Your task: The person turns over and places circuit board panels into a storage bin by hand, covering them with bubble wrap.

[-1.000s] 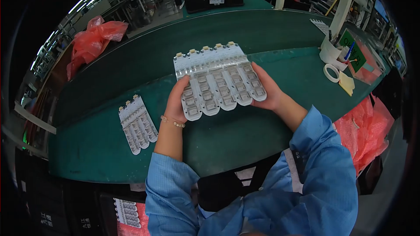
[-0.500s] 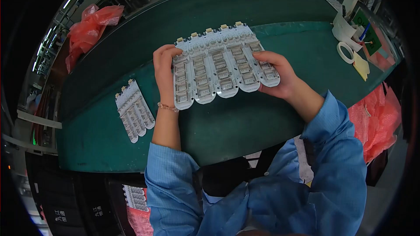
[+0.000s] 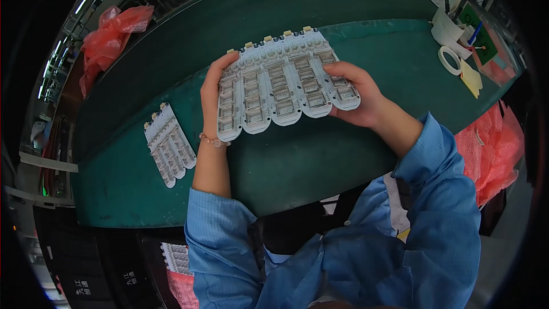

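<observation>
Between both hands a white circuit board panel is held up above the green table, tilted towards me. Several round-ended strips make it up, with rectangular metal-looking parts along them and cream connectors on the far edge. My left hand grips its left edge, thumb side near the top corner. Around the right edge, my right hand has its thumb on the face and its fingers underneath, mostly hidden. A smaller white circuit board panel of the same kind lies on the table to the left, untouched.
The green table curves across the view. At right are a tape roll, yellow paper and a green sign. Red plastic wrap lies at upper left and right. Another board panel sits below the table edge.
The held panel has shifted slightly left in view and turned a little. My left fingers have slid up along its left edge. Both hands keep their hold.
</observation>
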A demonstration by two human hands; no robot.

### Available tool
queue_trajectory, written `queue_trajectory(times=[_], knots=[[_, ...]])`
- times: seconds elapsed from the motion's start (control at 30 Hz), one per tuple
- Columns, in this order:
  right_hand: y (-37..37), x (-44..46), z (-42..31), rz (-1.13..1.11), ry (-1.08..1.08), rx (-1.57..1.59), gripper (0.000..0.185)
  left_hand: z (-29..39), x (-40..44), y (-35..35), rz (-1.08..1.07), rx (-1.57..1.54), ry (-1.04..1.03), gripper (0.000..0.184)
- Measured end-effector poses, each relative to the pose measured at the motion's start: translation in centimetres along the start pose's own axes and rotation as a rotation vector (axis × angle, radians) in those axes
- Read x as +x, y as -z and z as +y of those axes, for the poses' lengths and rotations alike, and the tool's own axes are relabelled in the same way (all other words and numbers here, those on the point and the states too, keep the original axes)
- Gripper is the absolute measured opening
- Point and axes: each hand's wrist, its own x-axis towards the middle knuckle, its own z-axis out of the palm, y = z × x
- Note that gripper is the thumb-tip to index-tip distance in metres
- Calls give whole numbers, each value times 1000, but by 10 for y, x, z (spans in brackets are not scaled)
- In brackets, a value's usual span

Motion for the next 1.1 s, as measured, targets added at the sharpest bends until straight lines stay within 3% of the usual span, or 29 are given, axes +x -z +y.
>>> queue_trajectory(times=[0.03, 0.2, 0.27, 0.37, 0.6, 0.67, 0.7, 0.77, 0.83, 0.97, 1.0, 1.07, 1.1], knots=[[-4, 0, 1, -16, 12, -29, 39, 1, 0, -1, 58, -151, 113, 36], [-8, -2, 2, 18, 50, -98, 40, -2, 0, -3, 82, -208, 122, 34], [-1, -1, -2, -97, 21, -105, 41, 2, -2, -6, 131, -98, 77, 29], [3, 1, -2, 23, 10, -11, 41, 10, -3, -10, 141, 42, 49, 30], [0, 0, -3, 45, 16, -20, 42, 7, -2, -6, 176, 8, 61, 36], [6, 1, -8, -57, 119, -197, 43, 16, -2, -4, 333, 563, 18, 39], [4, 1, -8, -55, 121, -197, 43, 13, 0, 5, 332, 555, 71, 46], [-1, 3, -8, 108, 385, -353, 45, 8, -4, 12, 314, 570, 89, 48], [-3, 3, -7, 153, 495, -486, 47, 15, -5, 6, 295, 580, 103, 49], [-3, 6, 14, 171, 790, -874, 61, 35, -18, -39, -119, -171, 122, 59], [-8, 2, 17, 101, 743, -972, 71, 40, -23, -50, -171, -310, 104, 64], [-10, -1, 17, -142, 696, -1253, 76, 44, -25, -53, -152, -245, 71, 65], [-14, -2, 18, -200, 762, -1376, 71, 43, -25, -48, -126, -472, 224, 62]])
